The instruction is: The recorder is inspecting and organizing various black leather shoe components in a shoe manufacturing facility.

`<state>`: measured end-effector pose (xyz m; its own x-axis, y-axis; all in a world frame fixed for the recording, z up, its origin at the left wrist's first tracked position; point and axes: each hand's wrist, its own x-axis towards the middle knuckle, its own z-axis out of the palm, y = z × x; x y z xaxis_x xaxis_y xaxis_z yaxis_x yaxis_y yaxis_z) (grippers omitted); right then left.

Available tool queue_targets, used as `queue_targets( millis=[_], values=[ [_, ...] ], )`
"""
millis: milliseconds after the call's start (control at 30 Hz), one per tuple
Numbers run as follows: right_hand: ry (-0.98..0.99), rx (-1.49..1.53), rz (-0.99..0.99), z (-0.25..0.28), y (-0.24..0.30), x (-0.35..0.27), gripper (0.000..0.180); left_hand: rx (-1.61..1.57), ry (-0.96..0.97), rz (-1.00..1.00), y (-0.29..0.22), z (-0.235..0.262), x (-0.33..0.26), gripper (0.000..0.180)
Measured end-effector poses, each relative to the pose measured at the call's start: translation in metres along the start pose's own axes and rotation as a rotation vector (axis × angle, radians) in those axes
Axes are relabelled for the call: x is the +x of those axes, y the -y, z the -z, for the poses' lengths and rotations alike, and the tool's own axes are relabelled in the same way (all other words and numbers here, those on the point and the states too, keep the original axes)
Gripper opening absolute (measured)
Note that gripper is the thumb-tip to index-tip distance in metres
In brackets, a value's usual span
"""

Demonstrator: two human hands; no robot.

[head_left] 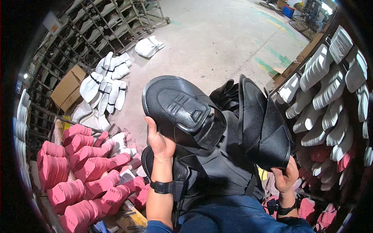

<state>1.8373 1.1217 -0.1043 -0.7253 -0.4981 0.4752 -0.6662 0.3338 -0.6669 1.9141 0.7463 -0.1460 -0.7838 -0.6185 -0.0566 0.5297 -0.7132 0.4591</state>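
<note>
My left hand [161,143] grips a black shoe upper [173,103] by its left edge, thumb up and fingers hidden beneath. This upper has a rounded toe, raised stitched ribs and an opening toward the right. My right hand [286,178] is closed on the lower edge of several nested black shoe uppers [262,124], which stand tilted on their side to the right. More black uppers [224,95] show behind, between the two. Another black piece [192,167] lies under my left forearm, over the dark grey cloth [223,167] on my lap.
Stacks of pink insoles [87,161] fill the lower left. Beyond them lie tied bundles of white insoles [103,91] and a cardboard box [68,87]. One white bundle [150,46] sits farther out on the floor. Racks stand left [91,25] and right [330,83], the right one hung with white insoles.
</note>
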Motion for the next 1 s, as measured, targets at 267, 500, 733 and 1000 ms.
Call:
queue_targets(
  millis=[267, 500, 733, 1000],
  values=[
    [0.068, 0.013, 0.188, -0.014, 0.013, 0.013, 0.021, -0.012, 0.004, -0.022, -0.008, 0.005, -0.004, 0.062],
    [0.108, 0.095, 0.285, -0.026, 0.024, 0.024, 0.022, 0.008, -0.052, 0.027, -0.003, -0.003, -0.005, 0.061],
    [0.272, 0.194, 0.38, -0.058, 0.037, 0.036, 0.035, 0.097, -0.062, 0.258, 0.02, -0.028, -0.021, 0.062],
    [0.326, 0.268, 0.334, -0.087, 0.03, 0.047, 0.032, 0.429, 0.047, 0.168, 0.026, -0.031, -0.046, 0.051]
  ],
)
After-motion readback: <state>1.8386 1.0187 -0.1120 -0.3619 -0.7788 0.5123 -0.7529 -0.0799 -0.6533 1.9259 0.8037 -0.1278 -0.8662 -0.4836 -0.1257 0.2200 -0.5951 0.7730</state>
